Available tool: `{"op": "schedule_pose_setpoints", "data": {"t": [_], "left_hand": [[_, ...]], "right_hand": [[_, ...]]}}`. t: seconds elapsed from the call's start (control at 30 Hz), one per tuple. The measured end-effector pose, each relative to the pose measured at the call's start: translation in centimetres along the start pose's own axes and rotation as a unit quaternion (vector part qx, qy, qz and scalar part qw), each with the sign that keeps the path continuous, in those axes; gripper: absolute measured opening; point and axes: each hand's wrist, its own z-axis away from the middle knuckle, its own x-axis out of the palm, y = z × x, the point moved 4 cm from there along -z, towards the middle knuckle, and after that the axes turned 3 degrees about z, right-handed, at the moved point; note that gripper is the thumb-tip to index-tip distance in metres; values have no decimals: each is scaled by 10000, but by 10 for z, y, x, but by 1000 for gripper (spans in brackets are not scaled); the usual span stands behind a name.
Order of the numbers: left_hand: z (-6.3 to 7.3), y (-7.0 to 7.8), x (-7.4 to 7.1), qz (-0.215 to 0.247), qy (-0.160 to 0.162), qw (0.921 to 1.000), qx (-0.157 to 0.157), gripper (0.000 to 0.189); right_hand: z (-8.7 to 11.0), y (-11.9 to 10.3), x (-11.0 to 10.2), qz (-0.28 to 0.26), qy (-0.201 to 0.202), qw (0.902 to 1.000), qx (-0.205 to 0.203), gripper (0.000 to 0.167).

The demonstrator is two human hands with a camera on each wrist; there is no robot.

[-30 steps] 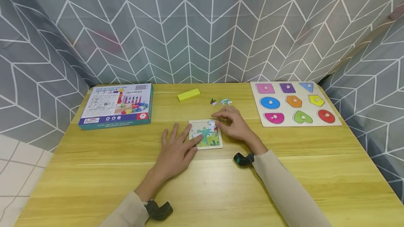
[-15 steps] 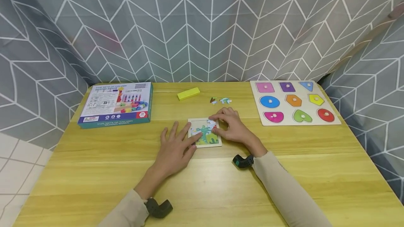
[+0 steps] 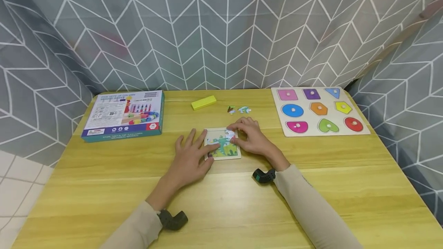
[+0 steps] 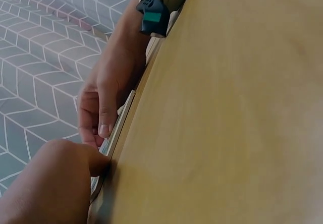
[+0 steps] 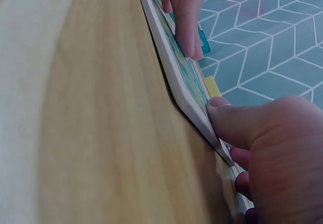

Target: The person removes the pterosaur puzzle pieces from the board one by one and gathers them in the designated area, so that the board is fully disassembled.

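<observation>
A small square jigsaw puzzle with a green dinosaur picture lies in its pale frame on the table; its upper-left part shows bare backing. My left hand is spread at the board's left side, index finger straight across the picture and thumb by the near-left corner. My right hand bends over the upper-right corner, pinching a pale-blue puzzle piece between thumb and index finger. In the right wrist view the thumb lies on the board's edge. Two loose puzzle pieces lie beyond the right hand.
A yellow block lies behind the puzzle. At the back left is a toy box; at the back right, a shape board with knobbed coloured pieces. A grey patterned curtain hangs along the table's far edge.
The right thumb and index finger have shifted slightly left over the puzzle's upper-right corner, with the piece now lying in the frame there. The left hand has stayed nearly still.
</observation>
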Motion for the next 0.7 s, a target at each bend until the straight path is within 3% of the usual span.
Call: {"op": "schedule_pose_setpoints", "data": {"t": [0.27, 0.7], "left_hand": [[-5, -6, 0, 24, -142, 9999, 69, 43], [-2, -8, 3, 20, -199, 9998, 31, 44]], "right_hand": [[-1, 1, -1, -206, 111, 9997, 113, 37], [-1, 2, 2, -342, 108, 9993, 65, 36]]}}
